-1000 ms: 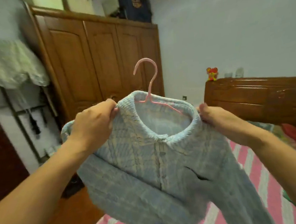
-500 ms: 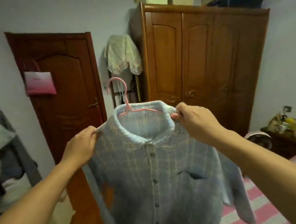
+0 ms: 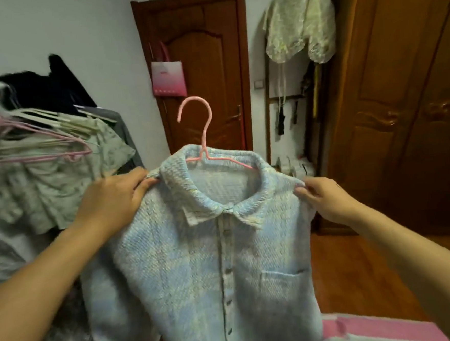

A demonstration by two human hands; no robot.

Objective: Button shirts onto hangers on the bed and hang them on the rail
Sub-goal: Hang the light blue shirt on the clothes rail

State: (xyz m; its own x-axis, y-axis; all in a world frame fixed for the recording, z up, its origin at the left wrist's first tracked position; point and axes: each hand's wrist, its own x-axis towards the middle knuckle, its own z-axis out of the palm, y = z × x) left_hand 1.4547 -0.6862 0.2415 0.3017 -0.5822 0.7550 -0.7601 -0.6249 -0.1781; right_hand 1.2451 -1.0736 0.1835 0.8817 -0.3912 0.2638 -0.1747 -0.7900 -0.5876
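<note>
A light blue checked shirt [image 3: 198, 265], buttoned down its front, hangs on a pink hanger [image 3: 202, 134] whose hook stands up above the collar. My left hand [image 3: 114, 202] grips the shirt's left shoulder and my right hand [image 3: 324, 200] pinches its right shoulder, holding it up in the air in front of me. At the left, several garments [image 3: 59, 171] hang on pink and white hangers [image 3: 30, 141]; the rail itself is not visible.
A dark wooden door [image 3: 206, 73] with a pink bag [image 3: 168, 78] on it stands straight ahead. A tall wooden wardrobe [image 3: 405, 104] fills the right. A pale cloth [image 3: 298, 21] hangs beside it. The bed's pink striped corner [image 3: 376, 330] shows at bottom right.
My view has swung left from the bed and wardrobe to the door and the hung clothes. Both hands still carry the shirt on its hanger; the right hand slid outward to the shoulder.
</note>
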